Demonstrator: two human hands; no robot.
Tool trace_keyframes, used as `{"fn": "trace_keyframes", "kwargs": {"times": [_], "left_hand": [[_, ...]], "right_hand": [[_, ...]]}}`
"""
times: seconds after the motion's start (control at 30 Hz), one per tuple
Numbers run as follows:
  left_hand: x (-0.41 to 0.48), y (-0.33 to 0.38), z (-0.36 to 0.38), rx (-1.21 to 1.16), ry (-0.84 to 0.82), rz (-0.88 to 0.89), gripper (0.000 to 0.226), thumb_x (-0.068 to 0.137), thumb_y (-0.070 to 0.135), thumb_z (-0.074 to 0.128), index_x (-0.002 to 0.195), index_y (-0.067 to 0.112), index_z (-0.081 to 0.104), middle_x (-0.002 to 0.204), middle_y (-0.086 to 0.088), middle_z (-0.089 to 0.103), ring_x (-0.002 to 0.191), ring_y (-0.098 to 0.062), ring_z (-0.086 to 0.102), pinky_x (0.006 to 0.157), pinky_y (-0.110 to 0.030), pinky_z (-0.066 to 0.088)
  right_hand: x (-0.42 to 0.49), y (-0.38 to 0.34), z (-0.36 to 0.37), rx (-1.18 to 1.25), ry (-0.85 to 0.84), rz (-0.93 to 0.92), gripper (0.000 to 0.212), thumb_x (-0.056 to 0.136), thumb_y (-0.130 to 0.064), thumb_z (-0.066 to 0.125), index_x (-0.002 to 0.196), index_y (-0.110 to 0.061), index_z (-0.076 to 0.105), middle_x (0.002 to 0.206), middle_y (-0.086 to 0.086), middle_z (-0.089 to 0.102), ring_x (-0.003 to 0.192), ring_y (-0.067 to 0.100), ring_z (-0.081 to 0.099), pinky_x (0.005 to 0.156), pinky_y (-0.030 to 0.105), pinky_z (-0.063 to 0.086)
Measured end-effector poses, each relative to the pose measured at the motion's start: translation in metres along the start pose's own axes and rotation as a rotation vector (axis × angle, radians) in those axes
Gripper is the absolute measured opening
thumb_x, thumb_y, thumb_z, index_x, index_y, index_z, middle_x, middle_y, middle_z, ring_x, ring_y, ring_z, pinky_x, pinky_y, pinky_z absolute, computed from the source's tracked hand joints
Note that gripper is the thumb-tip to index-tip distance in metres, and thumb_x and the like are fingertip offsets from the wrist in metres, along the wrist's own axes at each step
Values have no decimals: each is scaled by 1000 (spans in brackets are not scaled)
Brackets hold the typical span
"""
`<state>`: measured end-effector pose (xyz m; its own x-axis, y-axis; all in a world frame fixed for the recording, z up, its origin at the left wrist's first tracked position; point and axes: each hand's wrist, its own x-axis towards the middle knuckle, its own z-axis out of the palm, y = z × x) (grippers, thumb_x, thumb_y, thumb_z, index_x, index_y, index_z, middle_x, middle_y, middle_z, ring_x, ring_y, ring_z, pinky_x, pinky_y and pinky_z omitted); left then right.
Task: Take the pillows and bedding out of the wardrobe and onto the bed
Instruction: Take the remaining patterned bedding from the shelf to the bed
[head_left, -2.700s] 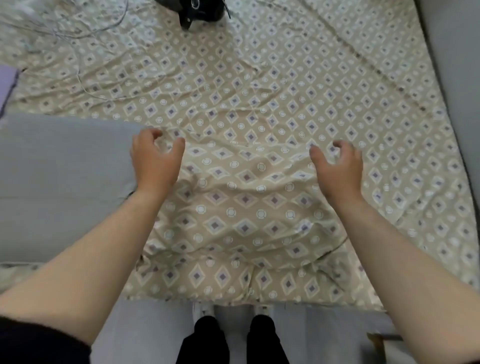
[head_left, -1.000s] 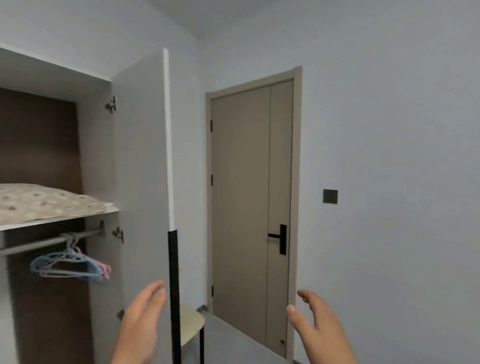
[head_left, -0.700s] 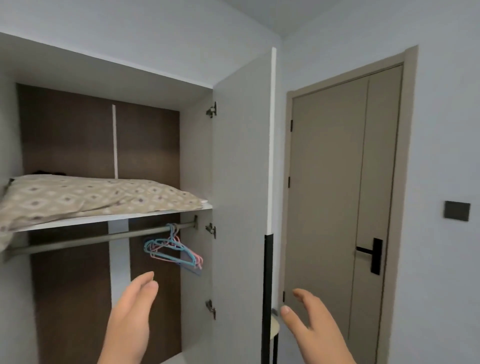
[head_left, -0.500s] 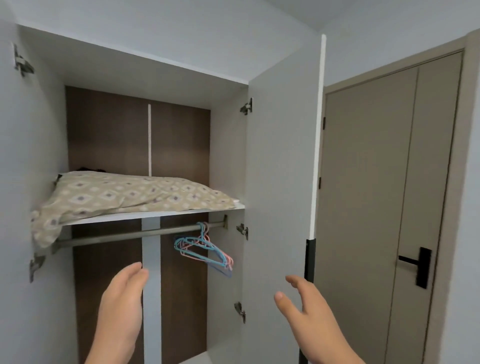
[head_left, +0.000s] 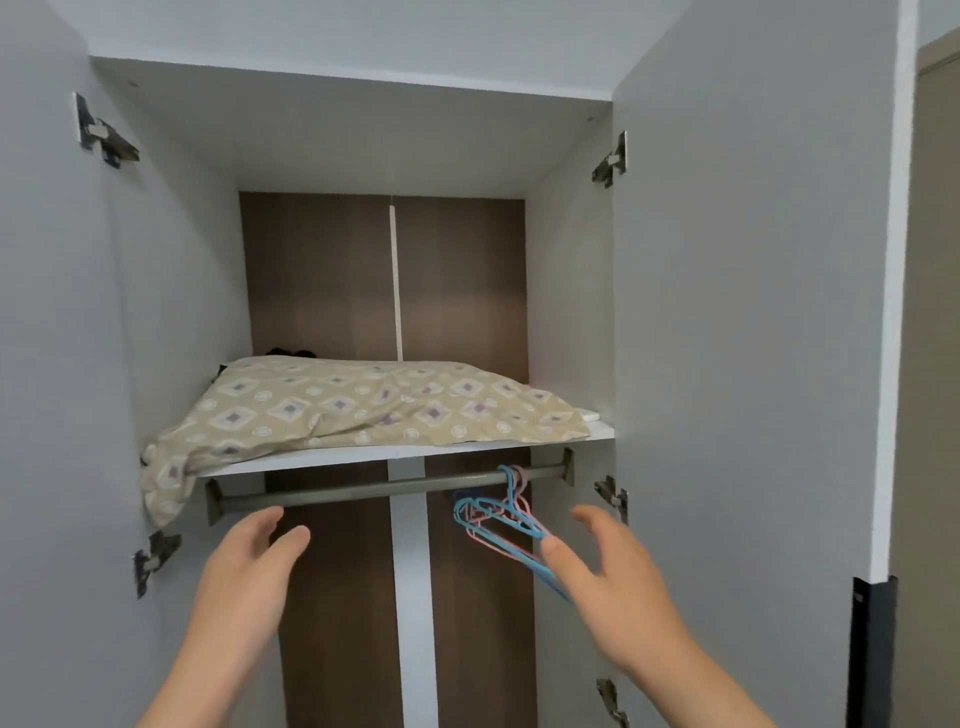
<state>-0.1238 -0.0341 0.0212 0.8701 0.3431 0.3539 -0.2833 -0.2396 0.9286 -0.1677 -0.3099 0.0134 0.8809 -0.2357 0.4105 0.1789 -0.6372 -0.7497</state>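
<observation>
A beige pillow (head_left: 363, 405) with a diamond pattern lies flat on the white shelf (head_left: 322, 458) inside the open wardrobe. Its left corner droops over the shelf's front edge. Something dark shows behind the pillow at the back, too hidden to identify. My left hand (head_left: 247, 566) is raised below the shelf with fingers apart, holding nothing. My right hand (head_left: 610, 577) is raised at the same height, also spread and holding nothing. Both hands are below and in front of the pillow, not touching it.
A metal hanging rail (head_left: 384, 488) runs under the shelf, with several blue and pink hangers (head_left: 498, 519) near its right end, close to my right hand. Both wardrobe doors (head_left: 753, 312) stand open at either side. A room door shows at the far right.
My view has swung from the bed, past the room door, to face the wardrobe squarely. Both empty hands have risen toward the shelf.
</observation>
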Motion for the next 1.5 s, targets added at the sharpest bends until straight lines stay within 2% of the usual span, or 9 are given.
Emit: {"fn": "trace_keyframes", "kwargs": {"times": [0.3,0.53,0.73,0.83,0.93,1.03,1.17,1.33,1.5], "left_hand": [[81,11,30,188,153,100,55,83,36,60,135,22,49,141,-1,49,130,-21,43,103,-40,35],[180,-1,34,275,234,164,62,79,42,58,137,22,46,145,2,46,133,-21,40,104,-37,31],[297,-1,30,416,288,132,64,84,45,52,139,15,41,143,-9,47,129,-31,44,99,-43,36],[355,1,35,657,297,116,64,83,51,48,126,3,50,131,-19,54,119,-38,49,90,-41,40],[403,2,44,863,289,75,66,79,59,46,113,5,59,119,-19,59,109,-39,53,83,-38,41],[439,-12,44,995,253,-75,79,73,73,36,119,14,61,124,-12,61,112,-35,55,87,-38,43],[463,-48,42,994,278,-238,103,59,88,28,130,19,54,133,-9,57,120,-33,51,99,-42,39],[479,-65,51,951,376,-198,94,58,85,48,117,12,60,117,-13,64,110,-35,57,85,-40,44],[485,-65,53,917,293,-127,66,70,69,60,98,10,62,112,-15,66,102,-35,59,73,-35,39]], "right_hand": [[140,0,45,97,-52,-140,60,87,-53,52,140,-28,40,145,-5,44,132,16,41,101,35,39],[236,-27,109,86,-23,-215,64,85,-58,51,140,-27,39,146,-2,43,132,20,41,102,38,37],[333,-62,158,-118,109,-45,69,84,-57,48,137,-12,43,138,14,48,126,34,43,97,45,39],[387,-70,173,-247,122,40,69,82,-58,44,126,-6,50,130,21,52,118,40,48,95,44,41],[436,-68,179,-389,69,139,89,69,-75,36,126,-9,56,129,17,58,117,39,51,98,45,42],[467,-57,184,-478,-23,217,107,52,-90,26,123,-19,63,130,9,61,119,34,54,101,47,42],[481,-37,211,-527,-155,182,103,63,-89,24,128,-18,60,137,6,58,123,30,53,104,44,38],[496,-26,226,-520,-86,150,91,67,-85,37,118,-15,63,124,6,65,114,28,59,92,39,45],[500,-21,229,-434,2,97,55,72,-71,56,85,-18,59,105,5,69,98,27,63,72,32,42]]}}
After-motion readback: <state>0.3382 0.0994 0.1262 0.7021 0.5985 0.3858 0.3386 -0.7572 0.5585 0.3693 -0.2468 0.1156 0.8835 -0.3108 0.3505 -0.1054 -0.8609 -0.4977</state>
